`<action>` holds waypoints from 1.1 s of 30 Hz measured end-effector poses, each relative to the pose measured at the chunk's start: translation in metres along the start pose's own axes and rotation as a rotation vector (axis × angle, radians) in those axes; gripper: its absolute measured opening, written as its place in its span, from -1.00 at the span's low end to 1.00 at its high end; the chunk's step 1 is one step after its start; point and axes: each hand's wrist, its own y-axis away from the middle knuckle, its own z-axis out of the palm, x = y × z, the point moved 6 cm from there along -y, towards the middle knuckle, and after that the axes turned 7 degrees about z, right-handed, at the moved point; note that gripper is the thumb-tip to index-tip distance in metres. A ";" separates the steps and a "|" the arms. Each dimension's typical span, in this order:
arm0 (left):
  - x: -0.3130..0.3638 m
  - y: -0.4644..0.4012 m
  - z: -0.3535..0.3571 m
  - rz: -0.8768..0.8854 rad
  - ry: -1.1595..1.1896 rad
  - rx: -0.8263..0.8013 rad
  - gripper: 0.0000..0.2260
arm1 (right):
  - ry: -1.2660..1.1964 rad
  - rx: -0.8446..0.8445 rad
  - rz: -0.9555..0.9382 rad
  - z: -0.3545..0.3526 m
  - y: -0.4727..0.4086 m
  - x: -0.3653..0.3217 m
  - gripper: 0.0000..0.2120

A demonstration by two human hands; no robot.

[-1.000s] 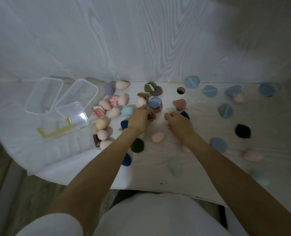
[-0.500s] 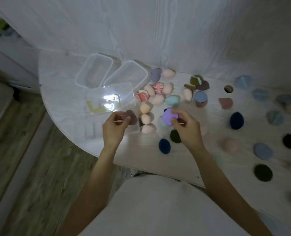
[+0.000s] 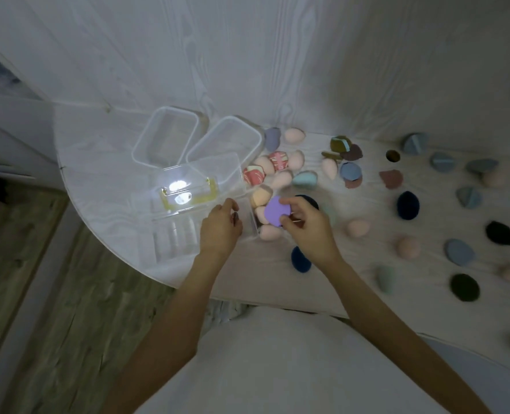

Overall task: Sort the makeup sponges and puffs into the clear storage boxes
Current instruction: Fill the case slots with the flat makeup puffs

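Two hands work over the surface point(image 3: 107, 186): right hand point(image 3: 309, 227) fingers pinch a purple puff point(image 3: 276, 211); left hand point(image 3: 219, 227) fingers hold a small dark piece — blurred — over the clear box point(image 3: 188, 231). Best move, likely: lower each fully past the rim before letting go — puffs bounce.

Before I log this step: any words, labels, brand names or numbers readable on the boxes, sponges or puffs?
None can be read.
Clear storage box with the yellow clasp: glare spots only, no label visible.
Two lidless clear tubs: no print visible.
Red-and-white patterned sponges: swirled markings, too blurred to tell if they are lettering.
Purple puff pinched in the right hand: plain face.
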 end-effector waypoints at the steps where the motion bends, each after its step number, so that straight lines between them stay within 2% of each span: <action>1: 0.000 0.001 0.000 0.022 -0.022 0.001 -0.86 | 0.022 -0.013 -0.012 0.005 -0.001 -0.004 -0.71; 6: -0.005 0.003 -0.003 0.059 -0.029 -0.035 -0.89 | 0.241 -0.083 -0.154 0.040 -0.012 -0.024 -0.66; 11: -0.008 0.005 -0.007 0.061 -0.006 -0.057 -0.87 | 0.639 -0.188 -0.299 0.074 -0.020 -0.028 -0.69; 14: -0.007 0.004 -0.007 0.060 0.007 -0.052 -0.85 | 0.749 -0.229 -0.376 0.085 -0.023 -0.026 -0.77; 21: -0.008 0.008 -0.006 0.077 0.025 -0.101 -0.75 | 0.767 -0.222 -0.419 0.086 -0.028 -0.017 -0.86; 27: -0.013 0.012 -0.008 0.041 0.115 -0.175 -0.41 | 0.780 -0.199 -0.498 0.086 -0.030 -0.019 -0.84; 30: -0.014 0.016 -0.009 0.049 0.148 -0.166 -0.43 | 0.746 -0.236 -0.532 0.089 -0.029 -0.021 -0.82; 33: -0.012 0.018 -0.011 0.054 0.145 -0.120 -0.54 | 0.548 -0.291 -0.407 0.086 -0.030 -0.018 -0.80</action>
